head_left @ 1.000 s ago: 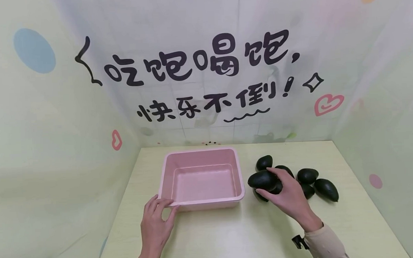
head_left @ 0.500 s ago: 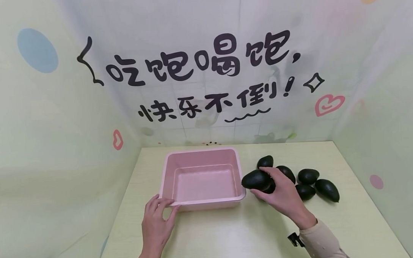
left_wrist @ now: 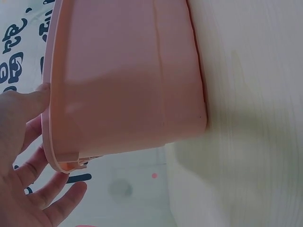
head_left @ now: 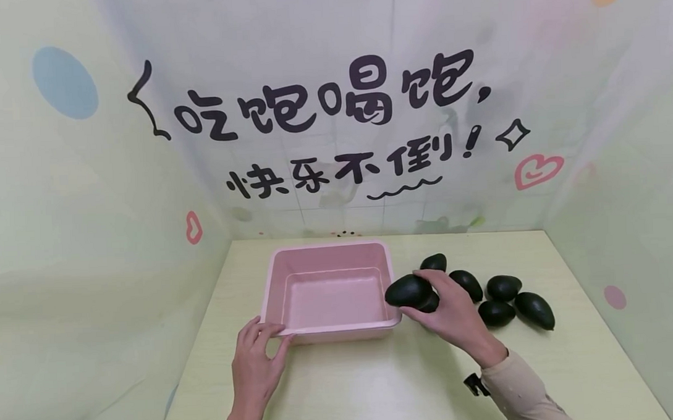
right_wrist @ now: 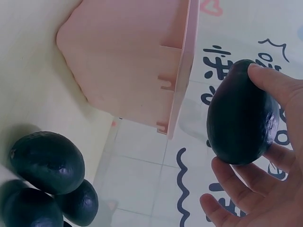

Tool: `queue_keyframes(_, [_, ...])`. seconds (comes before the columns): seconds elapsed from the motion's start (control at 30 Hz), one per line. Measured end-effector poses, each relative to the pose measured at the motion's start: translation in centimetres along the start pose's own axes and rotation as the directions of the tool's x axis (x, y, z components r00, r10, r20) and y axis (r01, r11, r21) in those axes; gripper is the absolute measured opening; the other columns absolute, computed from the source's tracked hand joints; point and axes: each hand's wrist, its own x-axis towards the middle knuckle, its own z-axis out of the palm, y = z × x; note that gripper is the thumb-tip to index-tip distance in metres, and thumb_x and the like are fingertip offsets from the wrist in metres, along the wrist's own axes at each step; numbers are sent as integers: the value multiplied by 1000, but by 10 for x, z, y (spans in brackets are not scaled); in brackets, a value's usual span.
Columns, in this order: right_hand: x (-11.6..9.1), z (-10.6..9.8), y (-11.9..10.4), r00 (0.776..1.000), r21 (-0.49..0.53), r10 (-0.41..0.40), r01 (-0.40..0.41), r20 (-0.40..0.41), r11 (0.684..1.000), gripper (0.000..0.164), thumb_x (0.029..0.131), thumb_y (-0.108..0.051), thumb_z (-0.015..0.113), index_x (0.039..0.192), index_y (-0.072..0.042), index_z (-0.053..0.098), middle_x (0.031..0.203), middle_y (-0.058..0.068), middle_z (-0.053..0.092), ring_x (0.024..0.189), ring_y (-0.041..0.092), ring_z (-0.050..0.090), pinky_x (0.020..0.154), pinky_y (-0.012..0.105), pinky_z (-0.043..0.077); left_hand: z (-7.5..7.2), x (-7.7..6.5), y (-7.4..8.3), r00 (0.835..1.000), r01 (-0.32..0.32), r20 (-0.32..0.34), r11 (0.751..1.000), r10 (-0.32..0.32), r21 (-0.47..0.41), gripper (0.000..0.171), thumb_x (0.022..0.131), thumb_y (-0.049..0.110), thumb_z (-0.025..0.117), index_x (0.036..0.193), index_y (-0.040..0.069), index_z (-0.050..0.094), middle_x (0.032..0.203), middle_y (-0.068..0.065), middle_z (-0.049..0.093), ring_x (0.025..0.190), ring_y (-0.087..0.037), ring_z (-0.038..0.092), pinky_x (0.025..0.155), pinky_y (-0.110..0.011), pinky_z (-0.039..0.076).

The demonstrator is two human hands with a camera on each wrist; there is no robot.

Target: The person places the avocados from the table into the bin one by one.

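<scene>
My right hand (head_left: pixel 454 311) grips a dark green avocado (head_left: pixel 408 291) between thumb and fingers, at the right rim of a pink plastic bin (head_left: pixel 340 327). In the right wrist view the held avocado (right_wrist: pixel 244 113) is raised, with the thumb at one end and fingertips at the other. My left hand (head_left: pixel 256 361) holds the bin's near left corner, fingers over the rim and thumb in front. The left wrist view shows that hand (left_wrist: pixel 28 156) at the rim, beside the bin's outer wall (left_wrist: pixel 123 94). Inside, the bin's floor is bare.
Several more avocados (head_left: pixel 497 314) lie loosely grouped on the pale table (head_left: pixel 370 382), right of the bin. One avocado (head_left: pixel 430 302) is partly hidden behind the held one. A printed backdrop (head_left: pixel 337 216) hangs behind the table and along both sides.
My right hand has carried the avocado left from above the group to the bin's right rim, uncovering avocados behind it. My left hand keeps its place on the corner.
</scene>
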Motion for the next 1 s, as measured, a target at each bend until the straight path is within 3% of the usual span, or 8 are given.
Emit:
queue_keyframes(0.23, [8,3,-2,998,-1,22,-22,61,1000,71,77,-37,97,135,-8,67,132,11,71,120,30,70,98,51,63,0,-2,-1,1000,-8,4,1000,8,1,33,71,18,99,96,11,78,100,-11,74,121,-44,65,86,-65,64])
queue_keyframes(1.0, [24,19,-10,990,34,-18,13,143,999,69,81,-40,93,136,-6,68,133,8,72,125,28,69,106,49,60,0,-4,-1,1000,-10,-5,1000,10,11,33,71,18,99,96,12,78,100,-10,73,121,-43,65,84,-64,64])
